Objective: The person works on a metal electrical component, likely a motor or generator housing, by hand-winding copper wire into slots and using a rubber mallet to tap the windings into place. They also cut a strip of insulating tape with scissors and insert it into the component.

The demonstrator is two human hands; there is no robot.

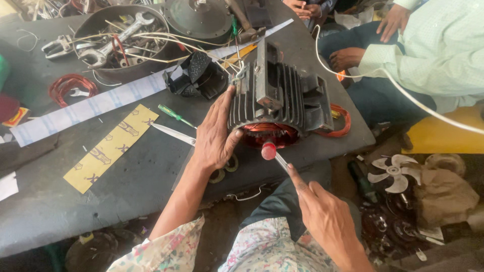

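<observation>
A dark finned motor housing (pixel 275 98) lies on its side at the workbench's front edge, copper windings (pixel 267 133) showing in its open end. My left hand (pixel 214 133) presses flat against the housing's left side, thumb at the rim. My right hand (pixel 322 214) holds a slim tool with a red handle end (pixel 268 150), which points up into the open end at the windings.
On the grey workbench (pixel 126 176) lie scissors (pixel 174 134), a green screwdriver (pixel 174 115), yellow and white paper strips (pixel 108 148), copper coils (pixel 70 85), a bowl of wrenches (pixel 118 40). Another person (pixel 433 50) sits at right. A white fan blade (pixel 396 174) lies on the floor.
</observation>
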